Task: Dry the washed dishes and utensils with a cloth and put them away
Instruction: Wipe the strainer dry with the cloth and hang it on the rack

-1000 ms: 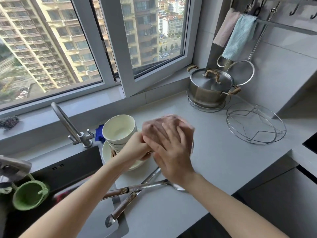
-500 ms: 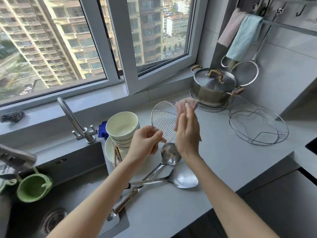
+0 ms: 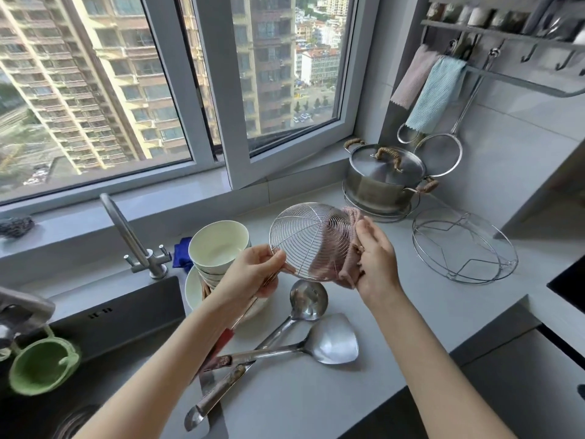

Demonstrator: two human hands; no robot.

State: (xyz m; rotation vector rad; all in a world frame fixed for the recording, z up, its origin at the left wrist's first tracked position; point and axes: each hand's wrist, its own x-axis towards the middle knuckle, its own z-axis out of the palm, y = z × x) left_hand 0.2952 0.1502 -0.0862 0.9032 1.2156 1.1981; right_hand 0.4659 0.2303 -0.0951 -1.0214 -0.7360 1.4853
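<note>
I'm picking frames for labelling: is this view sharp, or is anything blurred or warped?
Head view: even daylight, soft shadows; the wide-angle lens skews the grey window frame; the green cup at the left edge is smeared; the round wire skimmer is sharp; glare on the steel pot lid.

Bare counter [image 3: 459, 312] between spatula [image 3: 332, 342] and wire rack [image 3: 463, 248] gave an open lane. Pot [image 3: 384, 179] blocked back right; bowl stack [image 3: 218, 245] and faucet [image 3: 126, 229] blocked left. Ladle [image 3: 308, 301] and spatula lay crossed at centre front.
</note>
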